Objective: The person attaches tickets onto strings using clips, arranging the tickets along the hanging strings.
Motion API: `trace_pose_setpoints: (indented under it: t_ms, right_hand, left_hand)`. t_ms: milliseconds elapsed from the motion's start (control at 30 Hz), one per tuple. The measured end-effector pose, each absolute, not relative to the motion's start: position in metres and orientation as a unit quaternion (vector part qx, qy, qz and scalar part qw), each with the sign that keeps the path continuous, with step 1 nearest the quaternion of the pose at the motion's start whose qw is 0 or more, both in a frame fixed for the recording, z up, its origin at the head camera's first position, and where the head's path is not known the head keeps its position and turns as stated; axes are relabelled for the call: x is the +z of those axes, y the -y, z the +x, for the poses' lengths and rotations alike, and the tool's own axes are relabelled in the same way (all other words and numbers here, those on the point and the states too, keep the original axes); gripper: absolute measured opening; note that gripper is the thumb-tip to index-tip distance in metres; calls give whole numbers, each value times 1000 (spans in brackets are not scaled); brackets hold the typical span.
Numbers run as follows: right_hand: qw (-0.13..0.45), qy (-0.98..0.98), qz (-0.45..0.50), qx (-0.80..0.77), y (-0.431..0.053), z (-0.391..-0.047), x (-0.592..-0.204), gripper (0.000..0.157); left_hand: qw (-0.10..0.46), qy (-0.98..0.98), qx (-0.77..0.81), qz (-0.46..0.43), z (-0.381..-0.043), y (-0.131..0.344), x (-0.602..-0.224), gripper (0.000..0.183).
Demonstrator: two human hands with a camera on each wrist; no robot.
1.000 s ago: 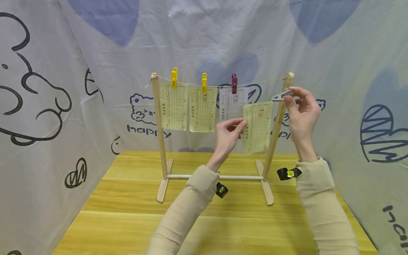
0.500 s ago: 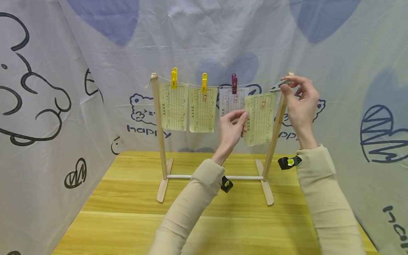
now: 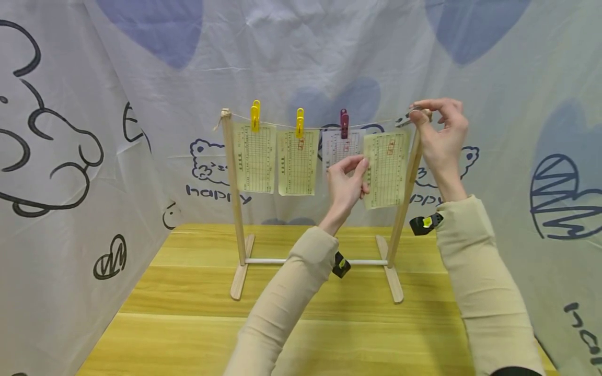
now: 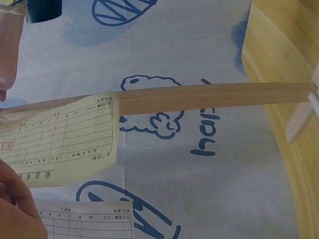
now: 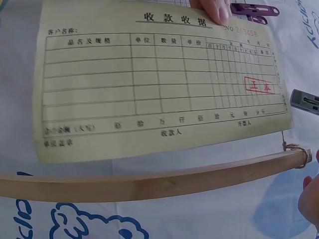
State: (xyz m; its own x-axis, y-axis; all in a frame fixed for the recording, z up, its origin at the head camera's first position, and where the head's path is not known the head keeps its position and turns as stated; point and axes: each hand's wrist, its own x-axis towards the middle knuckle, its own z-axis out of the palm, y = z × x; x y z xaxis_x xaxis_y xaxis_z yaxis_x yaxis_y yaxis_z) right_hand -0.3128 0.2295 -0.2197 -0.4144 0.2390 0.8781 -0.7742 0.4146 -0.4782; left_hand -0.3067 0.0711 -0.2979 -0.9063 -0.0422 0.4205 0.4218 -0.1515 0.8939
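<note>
In the head view my left hand [image 3: 347,183] pinches the left edge of a pale yellow receipt slip [image 3: 386,171], which hangs upright near the right post. My right hand [image 3: 443,130] holds a grey clothespin [image 3: 403,121] between thumb and fingers, by the top right corner of that slip. The right wrist view shows the clothespin's tip [image 5: 305,102] apart from the paper's edge, and the slip's printed table and red stamp face that camera. Three other slips hang from the string [image 3: 376,124]: two yellow ones under yellow clothespins [image 3: 299,122] and a white one [image 3: 333,149] under a dark red clothespin [image 3: 344,124].
The string runs between the left post [image 3: 233,193] and right post [image 3: 401,224] of a wooden rack. A white crossbar [image 3: 265,261] joins its feet on the wood-grain table [image 3: 188,324]. A printed cloth [image 3: 155,68] hangs behind and at both sides.
Both hands have risen, carrying the yellow slip and the grey clothespin up towards the string. The slip has also shifted slightly right; the hanging slips stay in place.
</note>
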Motion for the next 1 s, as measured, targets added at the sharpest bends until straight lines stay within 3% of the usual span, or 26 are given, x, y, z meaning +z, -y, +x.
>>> trace_pose_setpoints:
  t_ms: [133, 333, 467, 633, 800, 1000]
  right_hand:
    - [502, 690, 205, 480, -234, -321, -216, 50]
    - [493, 701, 176, 485, -233, -329, -206, 27]
    - [484, 712, 176, 477, -233, -331, -199, 28]
    - [455, 731, 161, 482, -233, -333, -190, 6]
    - [432, 747, 162, 479, -232, -335, -185, 15]
    - [411, 775, 150, 456, -232, -336, -181, 4]
  left_hand:
    - [161, 636, -741, -142, -309, -75, -297, 23]
    - [157, 631, -750, -124, -311, -81, -291, 22]
    - [155, 626, -756, -114, -312, -84, -289, 23]
    - [152, 627, -758, -96, -313, -87, -286, 23]
    - [149, 635, -754, -81, -315, -90, -283, 23]
    - [147, 637, -753, -78, -316, -91, -282, 23]
